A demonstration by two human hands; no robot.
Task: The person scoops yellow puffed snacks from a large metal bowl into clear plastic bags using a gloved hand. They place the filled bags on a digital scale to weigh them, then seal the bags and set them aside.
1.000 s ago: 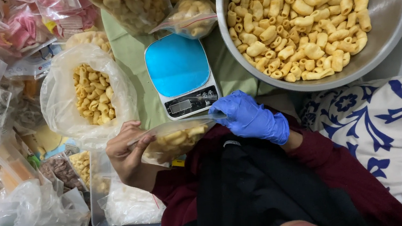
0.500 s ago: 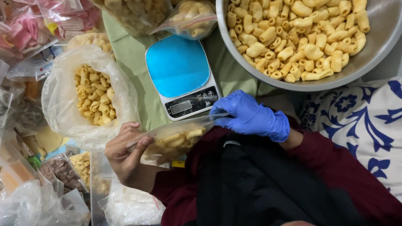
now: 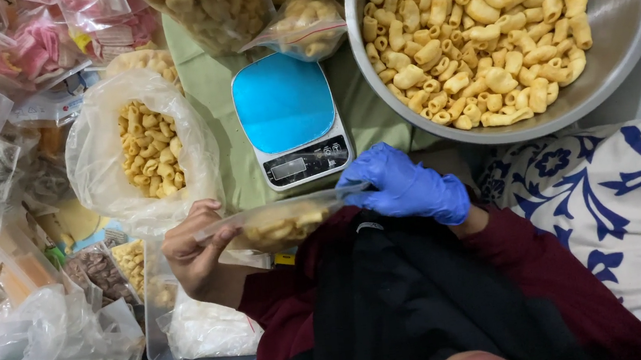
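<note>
Both hands closed on one small clear bag of snacks (image 3: 281, 222), held level just in front of the chest. Bare left hand (image 3: 197, 252) at the bag's left end, thumb above and fingers curled beneath, pinching the plastic; right hand (image 3: 408, 186), in a blue glove, at the right end, fingertips pressed together on the top edge. Long axis of the bag running left to right between the two hands, contents gathered toward the middle and left, mouth edge apparently on the far side, though the seal itself too blurred to judge. Neither hand clearly nearer: one at each end, both touching. Just beyond the bag, on the far side and apart from it, a small kitchen scale (image 3: 291, 127) with a blue platform, bare on top, standing on a green cloth (image 3: 205, 97). Far right, a large steel bowl (image 3: 621, 21) heaped with curled yellow snack pieces, nearer the gloved hand. Far left, an open plastic bag of smaller yellow rings (image 3: 144, 147), nearer the bare hand. Beyond the scale, a filled small bag (image 3: 300, 27) lying near more packed ones. Right and near, a white cushion with blue flowers (image 3: 616, 196).
</note>
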